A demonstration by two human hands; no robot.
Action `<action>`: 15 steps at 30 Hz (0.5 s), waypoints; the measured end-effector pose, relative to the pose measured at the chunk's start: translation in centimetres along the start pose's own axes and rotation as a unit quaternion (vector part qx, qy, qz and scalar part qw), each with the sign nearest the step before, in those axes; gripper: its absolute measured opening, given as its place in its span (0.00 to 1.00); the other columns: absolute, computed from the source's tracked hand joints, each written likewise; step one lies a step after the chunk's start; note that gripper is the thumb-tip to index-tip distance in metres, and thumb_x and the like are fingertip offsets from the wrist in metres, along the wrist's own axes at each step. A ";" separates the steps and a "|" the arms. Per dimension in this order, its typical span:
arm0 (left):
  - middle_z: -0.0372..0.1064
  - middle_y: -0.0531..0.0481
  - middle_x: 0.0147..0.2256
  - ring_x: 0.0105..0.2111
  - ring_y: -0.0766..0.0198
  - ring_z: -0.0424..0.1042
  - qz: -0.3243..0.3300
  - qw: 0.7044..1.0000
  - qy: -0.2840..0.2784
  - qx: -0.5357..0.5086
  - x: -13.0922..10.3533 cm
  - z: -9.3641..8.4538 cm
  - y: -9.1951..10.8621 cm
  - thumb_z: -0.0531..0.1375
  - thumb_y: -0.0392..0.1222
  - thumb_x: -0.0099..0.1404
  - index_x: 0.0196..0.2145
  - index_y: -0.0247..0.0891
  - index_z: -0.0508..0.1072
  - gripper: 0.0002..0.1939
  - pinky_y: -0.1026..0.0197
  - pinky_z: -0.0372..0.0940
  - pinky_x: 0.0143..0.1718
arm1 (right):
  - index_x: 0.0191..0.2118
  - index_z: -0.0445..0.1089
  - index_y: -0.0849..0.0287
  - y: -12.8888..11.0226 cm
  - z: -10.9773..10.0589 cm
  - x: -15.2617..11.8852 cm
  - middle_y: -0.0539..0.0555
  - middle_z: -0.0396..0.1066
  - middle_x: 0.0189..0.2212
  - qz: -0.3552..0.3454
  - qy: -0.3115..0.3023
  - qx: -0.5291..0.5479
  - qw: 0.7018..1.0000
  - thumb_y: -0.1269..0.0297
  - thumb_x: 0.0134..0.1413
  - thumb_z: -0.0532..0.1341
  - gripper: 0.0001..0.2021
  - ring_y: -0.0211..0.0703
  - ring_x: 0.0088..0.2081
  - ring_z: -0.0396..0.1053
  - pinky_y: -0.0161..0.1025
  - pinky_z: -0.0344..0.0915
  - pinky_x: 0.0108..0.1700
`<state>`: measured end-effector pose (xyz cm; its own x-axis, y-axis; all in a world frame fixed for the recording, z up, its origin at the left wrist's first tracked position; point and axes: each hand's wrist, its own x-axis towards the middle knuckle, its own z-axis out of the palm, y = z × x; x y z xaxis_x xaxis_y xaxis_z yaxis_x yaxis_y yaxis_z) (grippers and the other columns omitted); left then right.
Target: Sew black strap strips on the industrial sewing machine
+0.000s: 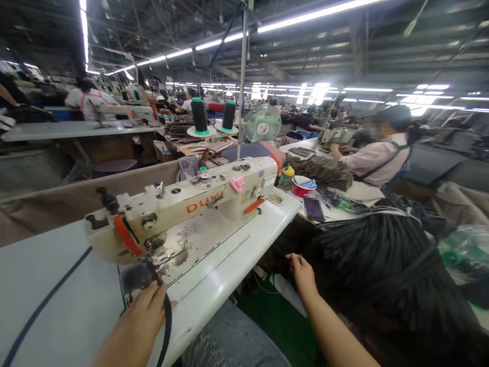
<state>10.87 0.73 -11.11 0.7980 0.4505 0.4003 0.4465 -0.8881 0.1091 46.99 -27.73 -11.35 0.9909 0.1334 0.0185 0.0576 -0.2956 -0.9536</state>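
My left hand (147,306) rests on the white table at the needle end of the sewing machine (183,204). A narrow black strap (167,318) runs from under the presser foot between its fingers and thumb, then curves down over the table edge. On the far side of the machine head, another dark length of strap (49,295) trails across the table. Out past the table's right edge, my right hand (302,272) is closed in a pinch, with a small dark bit at its fingertips that I cannot make out. Beside it hangs a large bundle of black straps (374,250).
Two black thread cones (199,116) stand behind the machine near a green fan (262,124). A red-rimmed bowl (301,186) and a blurred phone (314,208) lie on the right-hand table. A co-worker (389,148) sits beyond a pile of olive strips (321,171).
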 end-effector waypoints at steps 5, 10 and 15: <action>0.73 0.38 0.54 0.55 0.50 0.73 -0.038 0.999 0.021 0.002 -0.1 1.7 -0.2 0.53 0.43 0.73 0.51 0.39 0.76 0.16 0.53 0.67 0.61 | 0.39 0.73 0.61 2.5 -3.3 4.2 0.46 0.71 0.28 0.121 0.093 0.013 0.988 0.54 0.66 0.65 0.13 0.35 0.26 0.69 0.36 0.69 0.31; 0.74 0.37 0.52 0.56 0.47 0.73 -0.038 0.999 0.013 -0.004 0.2 1.7 0.1 0.52 0.42 0.73 0.49 0.38 0.78 0.16 0.50 0.68 0.60 | 0.44 0.71 0.61 2.8 -2.3 7.3 0.48 0.73 0.32 0.164 0.129 0.065 0.976 0.58 0.67 0.65 0.11 0.35 0.29 0.72 0.33 0.70 0.29; 0.73 0.39 0.55 0.56 0.49 0.73 -0.056 0.998 0.007 0.017 0.3 0.6 1.2 0.51 0.42 0.73 0.54 0.38 0.76 0.19 0.52 0.69 0.59 | 0.45 0.71 0.62 2.2 -1.3 9.2 0.49 0.74 0.35 0.129 0.167 0.092 0.973 0.57 0.68 0.63 0.11 0.35 0.30 0.72 0.34 0.72 0.30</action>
<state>11.86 -0.13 -11.45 0.7364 0.5452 0.4005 0.5464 -0.8284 0.1230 56.37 -28.41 -12.89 0.9554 -0.2468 -0.1620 -0.1913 -0.0995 -0.9765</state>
